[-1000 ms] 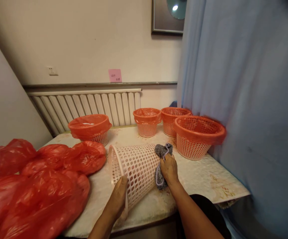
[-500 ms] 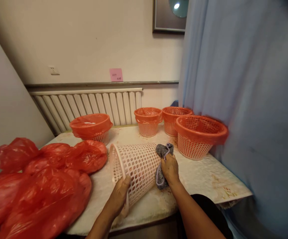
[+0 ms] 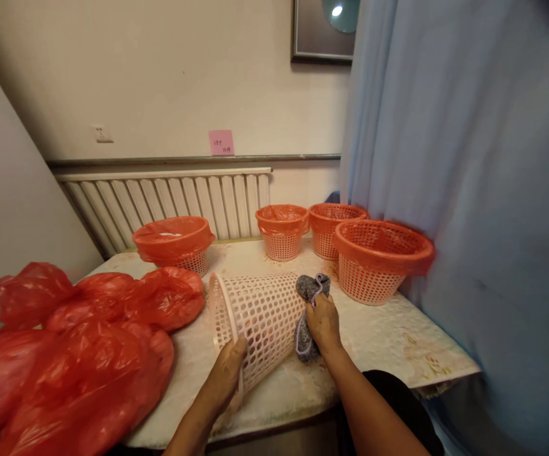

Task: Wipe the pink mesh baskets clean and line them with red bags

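Observation:
A pale pink perforated plastic basket (image 3: 267, 316) lies tilted on its side at the middle of the table, its mouth facing left. My left hand (image 3: 229, 370) grips its rim from the near side, thumb outside and the other fingers hidden within. A grey cloth (image 3: 305, 335) with a light purple edge is bunched in my right hand (image 3: 324, 320), which presses it against the basket's bottom end. The part of the cloth under my palm is hidden.
Red plastic bags (image 3: 88, 367) are heaped at the left. Baskets lined with red bags stand at the back left (image 3: 174, 237), back middle (image 3: 282, 231) and right (image 3: 373, 266). A blue curtain (image 3: 473, 190) hangs along the right; a radiator (image 3: 174, 206) lines the wall.
My right hand and the cloth have shifted very slightly to the left at the basket's bottom. The basket and my left hand look almost unmoved.

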`<state>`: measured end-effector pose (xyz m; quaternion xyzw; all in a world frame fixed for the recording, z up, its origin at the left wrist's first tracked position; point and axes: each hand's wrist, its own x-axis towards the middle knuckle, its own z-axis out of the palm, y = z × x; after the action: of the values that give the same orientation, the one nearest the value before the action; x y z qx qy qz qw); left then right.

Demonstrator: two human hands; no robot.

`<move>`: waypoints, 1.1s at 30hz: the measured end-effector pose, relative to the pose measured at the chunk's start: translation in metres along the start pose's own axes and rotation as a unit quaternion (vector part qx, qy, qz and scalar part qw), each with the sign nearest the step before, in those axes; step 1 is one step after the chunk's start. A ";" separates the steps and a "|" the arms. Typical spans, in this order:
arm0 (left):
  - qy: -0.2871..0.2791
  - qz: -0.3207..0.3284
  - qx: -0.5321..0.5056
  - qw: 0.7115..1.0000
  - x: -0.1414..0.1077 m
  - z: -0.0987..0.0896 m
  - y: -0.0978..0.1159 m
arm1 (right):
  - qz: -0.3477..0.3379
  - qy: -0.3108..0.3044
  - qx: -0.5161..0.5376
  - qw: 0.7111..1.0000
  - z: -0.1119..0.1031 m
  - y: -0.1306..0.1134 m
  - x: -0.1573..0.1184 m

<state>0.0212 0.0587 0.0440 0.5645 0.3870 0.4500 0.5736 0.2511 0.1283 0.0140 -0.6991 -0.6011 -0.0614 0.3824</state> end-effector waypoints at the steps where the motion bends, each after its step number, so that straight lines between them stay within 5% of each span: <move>1: 0.000 -0.001 0.000 1.000 0.000 0.000 0.000 | 0.000 -0.001 0.000 1.000 0.000 0.000 0.000; 33: -0.003 0.009 0.024 1.000 0.000 -0.007 -0.019 | -0.003 -0.006 0.015 1.000 0.002 -0.003 -0.002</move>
<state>0.0161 0.0614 0.0245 0.5829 0.3908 0.4442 0.5570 0.2475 0.1274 0.0127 -0.6922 -0.6059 -0.0495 0.3890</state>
